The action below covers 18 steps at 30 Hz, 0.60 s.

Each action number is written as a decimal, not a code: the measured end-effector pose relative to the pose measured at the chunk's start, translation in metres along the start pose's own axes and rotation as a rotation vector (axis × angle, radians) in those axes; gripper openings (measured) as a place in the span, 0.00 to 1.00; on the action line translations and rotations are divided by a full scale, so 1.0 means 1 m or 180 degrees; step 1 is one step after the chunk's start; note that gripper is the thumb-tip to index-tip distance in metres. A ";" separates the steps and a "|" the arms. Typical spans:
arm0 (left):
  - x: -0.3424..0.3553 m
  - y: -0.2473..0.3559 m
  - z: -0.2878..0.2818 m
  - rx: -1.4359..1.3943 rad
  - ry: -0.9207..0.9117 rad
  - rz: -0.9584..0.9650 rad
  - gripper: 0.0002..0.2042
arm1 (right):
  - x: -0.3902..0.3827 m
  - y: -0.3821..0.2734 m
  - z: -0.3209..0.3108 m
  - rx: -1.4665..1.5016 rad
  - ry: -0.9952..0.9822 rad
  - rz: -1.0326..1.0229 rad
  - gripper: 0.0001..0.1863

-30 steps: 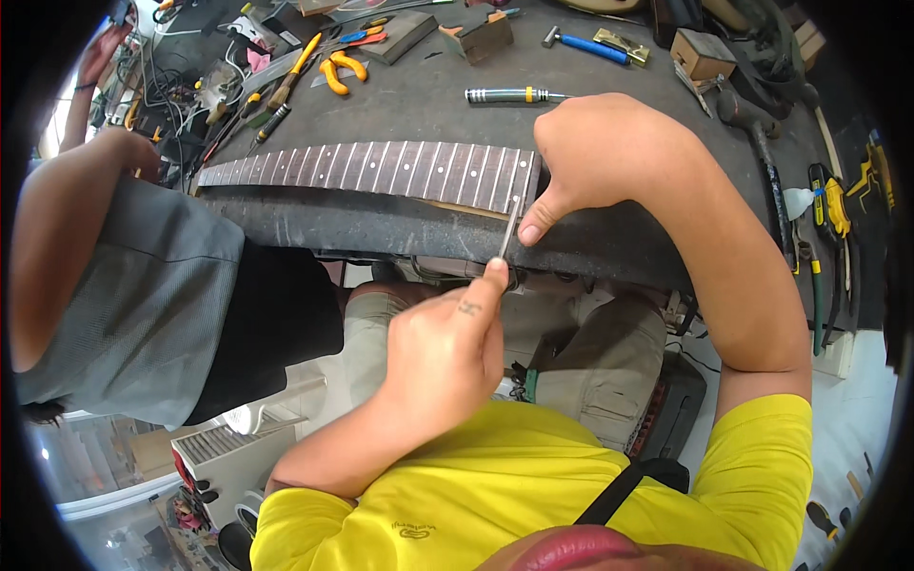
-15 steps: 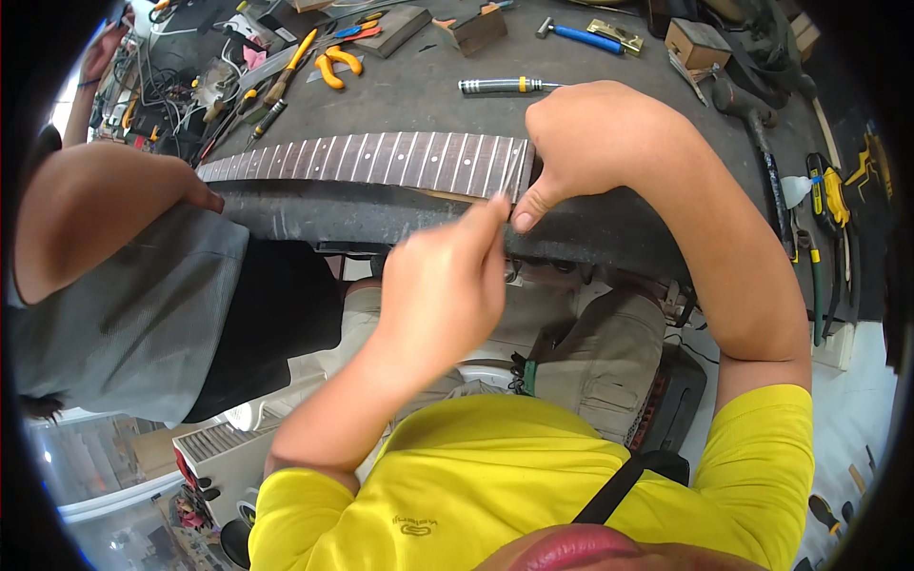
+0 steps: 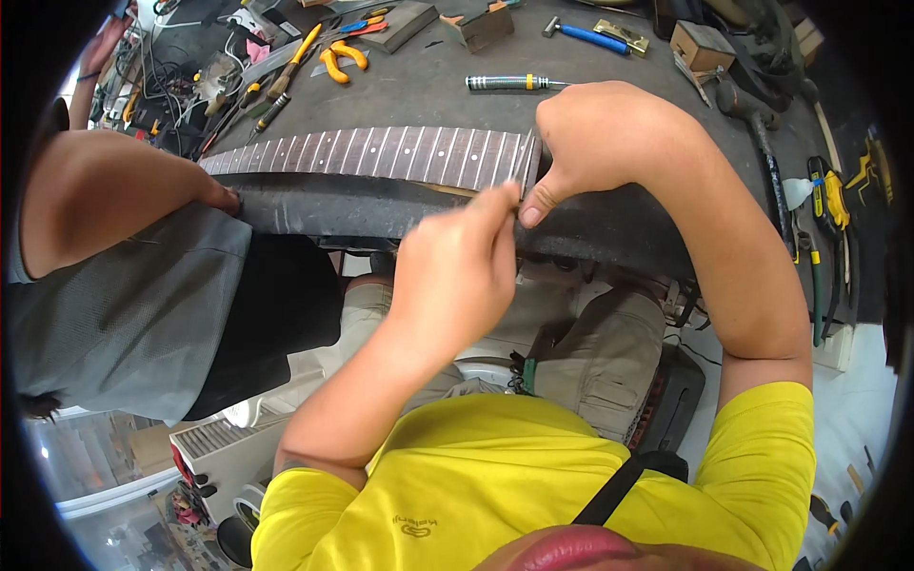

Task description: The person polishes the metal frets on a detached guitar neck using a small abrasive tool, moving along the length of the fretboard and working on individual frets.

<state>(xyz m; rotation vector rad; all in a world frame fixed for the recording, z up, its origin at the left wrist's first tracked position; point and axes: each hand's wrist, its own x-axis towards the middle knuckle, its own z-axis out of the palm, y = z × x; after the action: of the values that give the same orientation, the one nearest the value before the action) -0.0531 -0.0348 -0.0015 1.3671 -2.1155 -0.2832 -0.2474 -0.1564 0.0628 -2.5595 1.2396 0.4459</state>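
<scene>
A guitar neck [image 3: 381,154] with a dark fretboard, bright metal frets and pale dot inlays lies along the near edge of the workbench. My right hand [image 3: 605,133] is closed around its right end, the thumb pressed at the near edge and the other fingers mostly out of sight. Close beside that thumb, the fingertips of my left hand [image 3: 457,262] are pinched together at the fretboard's near corner, by the last frets. Whatever thin thing they may hold is too small and blurred to name.
Beyond the neck lie a screwdriver [image 3: 509,83], orange-handled pliers [image 3: 338,62], a blue-handled hammer [image 3: 590,38] and a wooden block [image 3: 703,45]. A large hammer [image 3: 752,119] rests at the right. Another person's arm [image 3: 114,205] reaches the bench edge on the left.
My left hand has shifted slightly up and to the right along the neck's end. My right hand keeps its hold on the neck. The whole view has moved a little.
</scene>
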 end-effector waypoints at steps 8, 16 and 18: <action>-0.043 0.015 -0.018 0.0032 -0.0413 0.0069 0.15 | 0.005 -0.001 0.003 0.0212 0.0342 0.0050 0.48; -0.053 0.022 -0.050 0.0210 -0.0575 -0.0109 0.19 | 0.002 -0.002 0.000 0.0110 0.0100 0.0196 0.45; -0.045 0.014 -0.033 0.0100 -0.0123 0.0132 0.16 | 0.003 -0.004 -0.001 -0.0013 -0.0012 0.0153 0.45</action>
<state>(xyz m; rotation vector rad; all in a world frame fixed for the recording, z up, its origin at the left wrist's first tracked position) -0.0316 0.0155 0.0153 1.3440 -2.1860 -0.2627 -0.2421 -0.1566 0.0633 -2.5358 1.3026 0.4635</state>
